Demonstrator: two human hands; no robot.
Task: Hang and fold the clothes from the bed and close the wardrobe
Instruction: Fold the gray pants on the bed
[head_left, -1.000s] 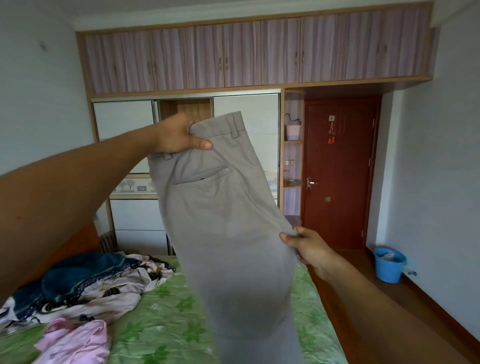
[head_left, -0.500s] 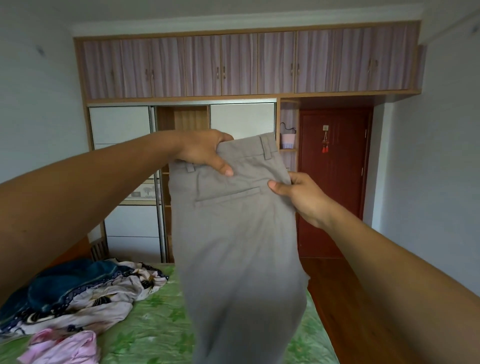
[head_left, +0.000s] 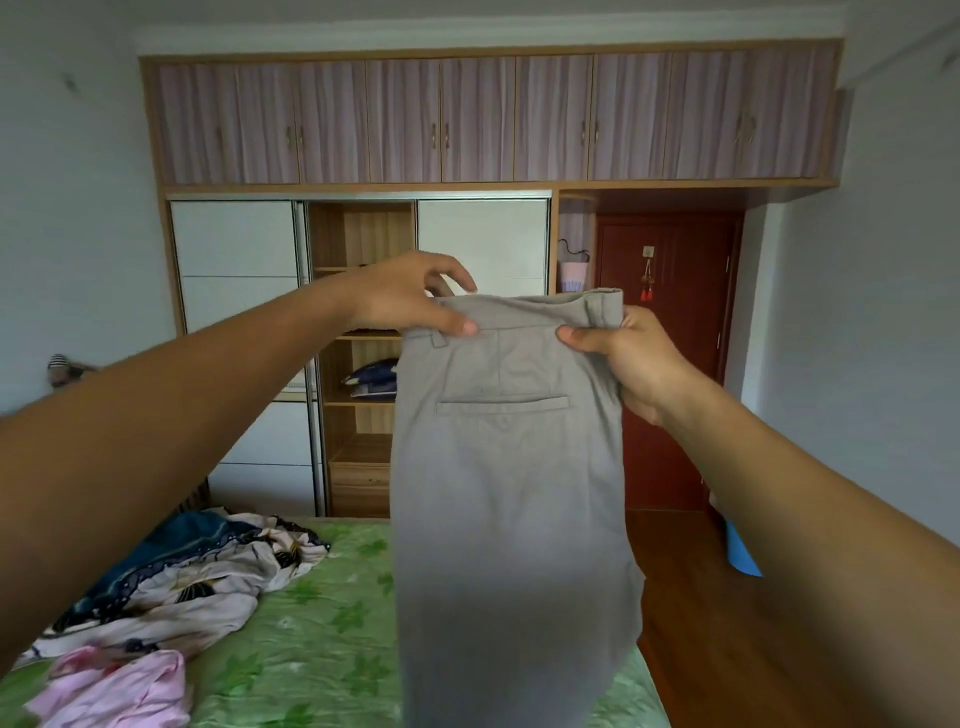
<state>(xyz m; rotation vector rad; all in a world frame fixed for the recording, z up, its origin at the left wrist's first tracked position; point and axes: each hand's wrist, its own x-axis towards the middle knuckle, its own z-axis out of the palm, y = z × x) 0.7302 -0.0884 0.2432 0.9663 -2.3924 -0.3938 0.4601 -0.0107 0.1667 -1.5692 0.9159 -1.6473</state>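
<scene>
Pink garment (head_left: 119, 686) at near left of bed (head_left: 322, 623); green cover bare beside it out to right edge. Grey trousers (head_left: 509, 493) held up over bed, waistband level, legs hanging past bottom of view. Left hand (head_left: 410, 301) pinches left waistband corner, thumb in front, other fingers lifted. Right hand (head_left: 628, 358) clamps right corner, thumb in front. Clothes pile (head_left: 208, 566) at bed's far left. Wooden floor (head_left: 691, 597) runs along bed's right side. Wardrobe (head_left: 358, 234) beyond: sliding doors apart, shelves showing in middle gap.
</scene>
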